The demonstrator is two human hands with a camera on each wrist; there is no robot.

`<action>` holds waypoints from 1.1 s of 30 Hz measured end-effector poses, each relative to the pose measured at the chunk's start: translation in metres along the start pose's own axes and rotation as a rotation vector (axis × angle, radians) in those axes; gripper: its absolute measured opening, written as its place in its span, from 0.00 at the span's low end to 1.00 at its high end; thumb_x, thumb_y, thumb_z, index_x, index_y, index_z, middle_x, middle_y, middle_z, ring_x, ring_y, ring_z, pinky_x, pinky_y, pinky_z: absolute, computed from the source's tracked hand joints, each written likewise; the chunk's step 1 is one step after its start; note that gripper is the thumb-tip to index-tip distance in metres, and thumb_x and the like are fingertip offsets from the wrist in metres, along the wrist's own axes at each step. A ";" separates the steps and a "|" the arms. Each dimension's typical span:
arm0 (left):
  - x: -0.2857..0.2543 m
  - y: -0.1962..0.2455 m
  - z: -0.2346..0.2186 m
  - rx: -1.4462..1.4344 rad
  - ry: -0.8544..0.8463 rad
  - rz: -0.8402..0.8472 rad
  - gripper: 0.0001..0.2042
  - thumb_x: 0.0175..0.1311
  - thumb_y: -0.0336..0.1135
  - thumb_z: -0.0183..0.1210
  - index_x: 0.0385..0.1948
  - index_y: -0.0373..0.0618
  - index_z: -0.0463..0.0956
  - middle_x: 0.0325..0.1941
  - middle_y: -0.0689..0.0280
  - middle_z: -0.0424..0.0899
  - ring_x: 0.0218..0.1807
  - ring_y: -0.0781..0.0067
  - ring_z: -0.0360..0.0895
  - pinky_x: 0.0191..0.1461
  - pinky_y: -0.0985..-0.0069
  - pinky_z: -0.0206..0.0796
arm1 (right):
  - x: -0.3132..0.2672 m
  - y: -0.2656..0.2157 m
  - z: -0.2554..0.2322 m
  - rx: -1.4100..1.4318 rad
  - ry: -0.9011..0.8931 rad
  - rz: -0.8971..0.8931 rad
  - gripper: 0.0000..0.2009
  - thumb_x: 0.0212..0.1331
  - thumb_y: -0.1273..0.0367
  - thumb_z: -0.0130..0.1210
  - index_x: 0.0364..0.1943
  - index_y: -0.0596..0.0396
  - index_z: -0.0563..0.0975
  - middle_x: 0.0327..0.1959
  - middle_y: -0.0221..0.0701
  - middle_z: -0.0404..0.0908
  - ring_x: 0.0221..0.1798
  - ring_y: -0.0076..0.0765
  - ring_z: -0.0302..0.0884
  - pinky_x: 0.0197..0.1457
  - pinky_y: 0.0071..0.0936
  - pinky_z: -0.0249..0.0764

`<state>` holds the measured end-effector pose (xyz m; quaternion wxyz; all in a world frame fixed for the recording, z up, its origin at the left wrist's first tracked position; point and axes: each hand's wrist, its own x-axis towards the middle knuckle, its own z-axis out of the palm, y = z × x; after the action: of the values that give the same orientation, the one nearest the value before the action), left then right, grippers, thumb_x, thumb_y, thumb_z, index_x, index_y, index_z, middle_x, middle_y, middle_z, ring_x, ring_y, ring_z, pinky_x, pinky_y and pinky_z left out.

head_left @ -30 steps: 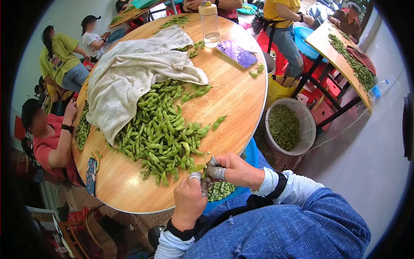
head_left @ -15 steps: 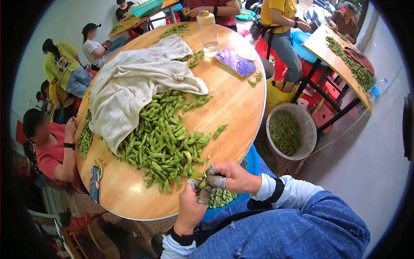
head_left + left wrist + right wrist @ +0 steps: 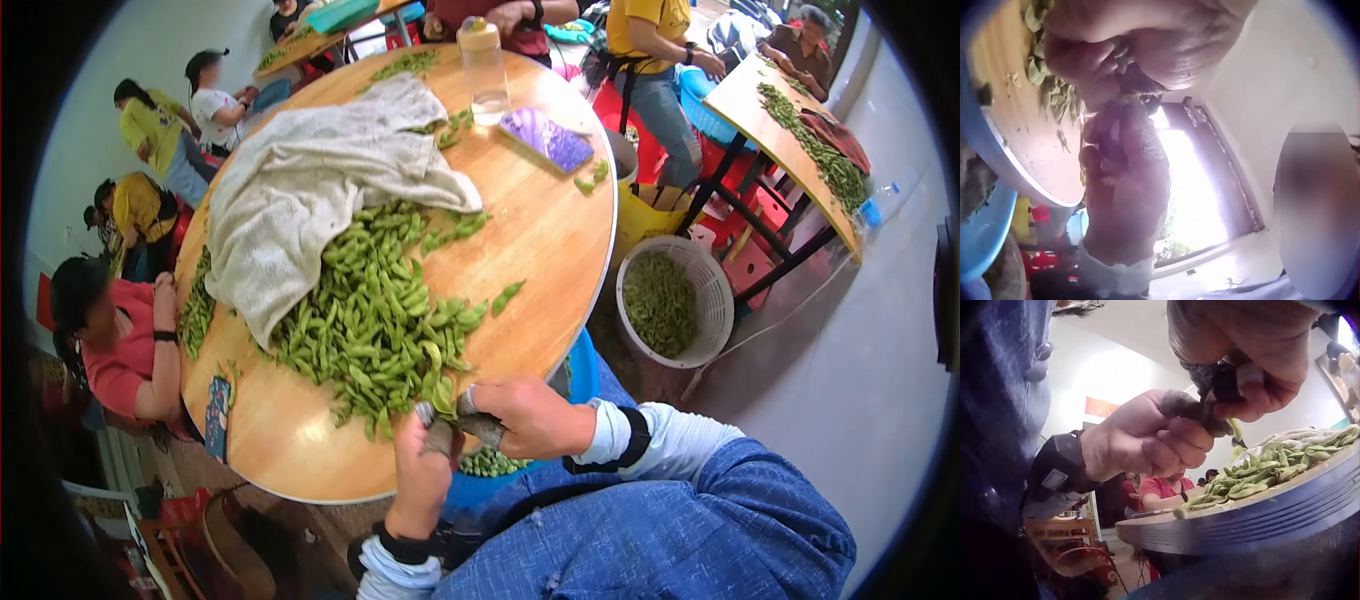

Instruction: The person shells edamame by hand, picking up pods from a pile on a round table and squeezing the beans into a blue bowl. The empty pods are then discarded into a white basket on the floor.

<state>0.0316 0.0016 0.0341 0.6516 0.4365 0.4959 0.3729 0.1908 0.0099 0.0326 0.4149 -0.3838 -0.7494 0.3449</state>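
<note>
At the lower centre of the head view, the left hand (image 3: 420, 475) and right hand (image 3: 540, 418) meet. The left hand's fingers pinch a green pod (image 3: 1237, 432), which pokes out beneath them right of centre in the right wrist view. The right hand's fingers are curled against the left's; whether they grip the pod too is hidden. Below them, a blue basin (image 3: 585, 375) holds shelled beans (image 3: 490, 463). On the round worktop (image 3: 540, 230), a pod heap (image 3: 365, 310) lies partly under a pale cloth (image 3: 300, 180).

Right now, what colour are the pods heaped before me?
Green pods, clearest in the head view.
</note>
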 end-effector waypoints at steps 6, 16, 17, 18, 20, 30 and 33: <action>0.010 0.017 -0.006 -0.221 0.063 -0.030 0.13 0.51 0.22 0.39 0.35 0.45 0.70 0.20 0.71 0.69 0.16 0.88 0.60 0.14 0.90 0.47 | 0.015 -0.002 0.005 -0.069 0.100 -0.046 0.06 0.42 0.75 0.53 0.26 0.58 0.71 0.23 0.41 0.71 0.28 0.51 0.70 0.29 0.38 0.66; -0.016 -0.026 -0.017 0.363 -0.326 0.371 0.10 0.51 0.25 0.52 0.37 0.39 0.72 0.25 0.63 0.76 0.27 0.76 0.72 0.32 0.80 0.65 | -0.067 0.069 -0.137 0.080 0.746 0.740 0.07 0.53 0.75 0.46 0.33 0.62 0.75 0.22 0.26 0.74 0.25 0.20 0.68 0.30 0.18 0.65; -0.015 -0.027 -0.016 0.555 -0.469 0.456 0.10 0.50 0.24 0.53 0.36 0.38 0.73 0.27 0.62 0.78 0.30 0.75 0.74 0.36 0.79 0.67 | -0.086 0.085 -0.147 -0.024 0.732 0.757 0.07 0.53 0.74 0.46 0.33 0.62 0.75 0.22 0.25 0.74 0.25 0.20 0.68 0.30 0.18 0.65; -0.014 -0.023 -0.015 0.569 -0.426 0.428 0.09 0.50 0.23 0.53 0.35 0.38 0.74 0.29 0.61 0.78 0.32 0.75 0.75 0.38 0.78 0.66 | -0.106 0.103 -0.154 -0.127 0.715 0.774 0.07 0.54 0.74 0.46 0.33 0.62 0.75 0.22 0.25 0.74 0.26 0.20 0.68 0.30 0.18 0.64; -0.013 -0.012 -0.013 0.598 -0.337 0.362 0.08 0.49 0.20 0.53 0.33 0.37 0.74 0.32 0.59 0.79 0.37 0.75 0.75 0.42 0.77 0.66 | -0.117 0.108 -0.151 -0.179 0.711 0.787 0.07 0.54 0.74 0.47 0.34 0.62 0.75 0.23 0.25 0.74 0.26 0.20 0.68 0.30 0.18 0.65; 0.068 0.007 0.005 1.546 -0.140 0.922 0.01 0.44 0.26 0.50 0.17 0.42 0.69 0.24 0.63 0.67 0.30 0.63 0.68 0.28 0.69 0.63 | -0.050 0.049 -0.083 0.020 0.398 0.447 0.08 0.52 0.74 0.51 0.37 0.63 0.74 0.30 0.35 0.78 0.34 0.24 0.73 0.38 0.22 0.69; 0.070 0.007 0.006 1.586 -0.139 0.952 0.02 0.44 0.28 0.50 0.16 0.43 0.68 0.23 0.63 0.67 0.30 0.64 0.68 0.27 0.71 0.62 | -0.039 0.039 -0.061 0.133 0.264 0.455 0.09 0.51 0.74 0.52 0.37 0.63 0.74 0.27 0.36 0.78 0.31 0.26 0.74 0.36 0.23 0.70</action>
<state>0.0532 0.0672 0.0192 -0.0312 0.9336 0.3341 0.1259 0.2704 0.0066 0.0121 0.4452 -0.5559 -0.5590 0.4246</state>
